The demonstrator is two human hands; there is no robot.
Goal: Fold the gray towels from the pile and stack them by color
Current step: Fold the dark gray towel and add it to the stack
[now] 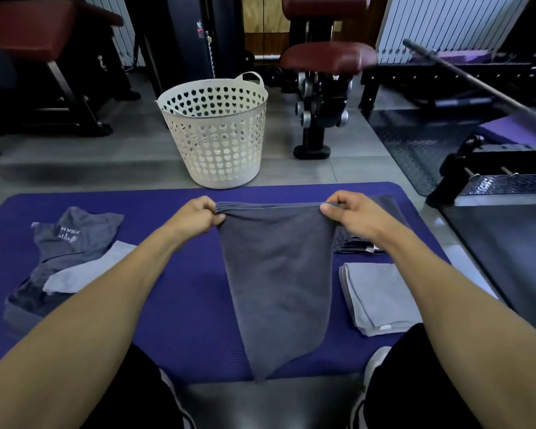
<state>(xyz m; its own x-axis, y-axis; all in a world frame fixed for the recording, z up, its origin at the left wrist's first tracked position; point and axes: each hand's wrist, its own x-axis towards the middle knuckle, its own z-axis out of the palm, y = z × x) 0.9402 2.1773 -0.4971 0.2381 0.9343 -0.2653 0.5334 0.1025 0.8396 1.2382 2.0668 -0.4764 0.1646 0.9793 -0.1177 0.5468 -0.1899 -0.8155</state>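
A dark gray towel hangs folded lengthwise above the purple mat. My left hand pinches its top left corner and my right hand pinches the top right corner. Its lower end narrows and reaches the mat's near edge. On the left lies a loose pile of towels, dark gray ones with a light gray one on top. At the right sits a folded light gray stack. Behind it, a folded dark gray stack is partly hidden by my right wrist.
A white perforated laundry basket stands on the floor beyond the mat's far edge. Gym benches and a dumbbell rack fill the background. A black rubber platform borders the mat on the right. My knees show at the bottom.
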